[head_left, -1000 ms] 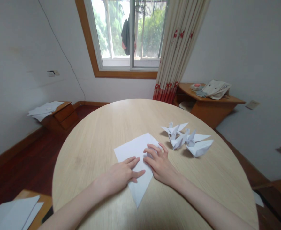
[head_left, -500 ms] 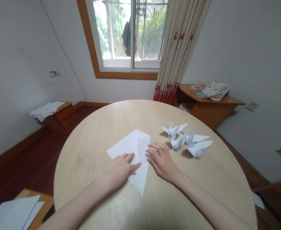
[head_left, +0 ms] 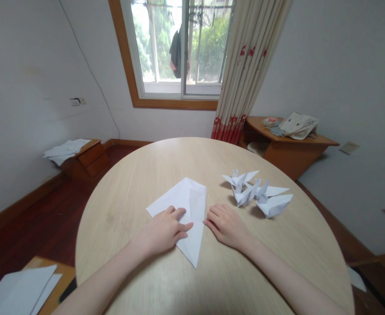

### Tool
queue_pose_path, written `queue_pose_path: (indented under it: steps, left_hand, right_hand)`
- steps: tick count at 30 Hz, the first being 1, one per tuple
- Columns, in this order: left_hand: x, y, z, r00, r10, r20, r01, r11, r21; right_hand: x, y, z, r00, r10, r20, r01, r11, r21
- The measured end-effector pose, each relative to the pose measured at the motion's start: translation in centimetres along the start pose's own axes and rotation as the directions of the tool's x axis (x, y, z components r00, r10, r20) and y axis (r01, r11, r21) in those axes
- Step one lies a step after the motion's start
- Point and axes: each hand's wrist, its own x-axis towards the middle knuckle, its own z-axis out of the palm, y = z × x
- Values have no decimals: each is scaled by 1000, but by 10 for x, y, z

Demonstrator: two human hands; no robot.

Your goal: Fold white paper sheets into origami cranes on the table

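You are in what looks like a home, with a patterned curtain (head_left: 245,83) beside a wood-framed window (head_left: 161,48), a small drawer cabinet (head_left: 95,161), a dark red floor (head_left: 48,218) and a round table (head_left: 120,188) before you

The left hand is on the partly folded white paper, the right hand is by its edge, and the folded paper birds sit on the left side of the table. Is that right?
Not quite: the folded paper birds sit on the right side of the table, as the head view shows. The left hand is on the paper, with the right hand by its edge.
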Motion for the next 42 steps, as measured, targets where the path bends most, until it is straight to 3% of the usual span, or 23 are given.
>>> queue_pose_path:
  steps: [20,42]
  left_hand:
    - [0,-10,1,999,22,40,-16,989,-145]
    - [0,-11,-1,998,36,57,-27,989,-148]
  right_hand:
    - [-1,-1,7,999,-41,10,39,984,172]
    - [-4,-24,3,990,-100,101,50,911,409]
